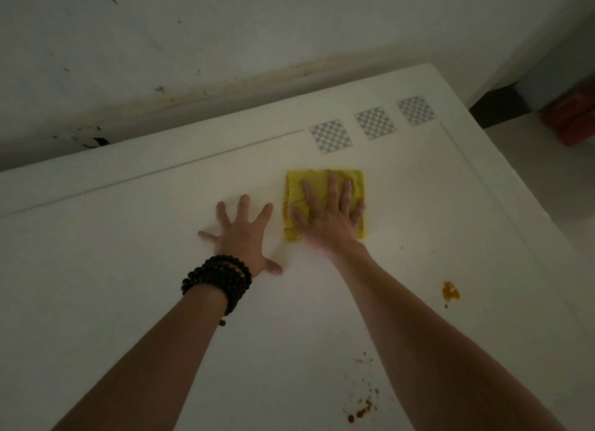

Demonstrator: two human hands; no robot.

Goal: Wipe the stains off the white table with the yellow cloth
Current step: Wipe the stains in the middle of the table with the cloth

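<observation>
A folded yellow cloth [297, 185] lies flat on the white table [112, 269], past its middle. My right hand [328, 214] presses flat on the cloth with the fingers spread. Just left of the cloth, my left hand [240, 234] rests palm down on the bare table, fingers splayed, with dark bead bracelets on the wrist. An orange stain [450, 291] sits on the table right of my right forearm. A patch of reddish-brown spatter [362, 409] lies near the front edge.
Three grey checkered squares [374, 123] are stuck in a row at the table's far right. A scuffed white wall [193, 44] runs along the far edge. Beyond the right corner stand a dark gap and a red object [573, 121] on the floor.
</observation>
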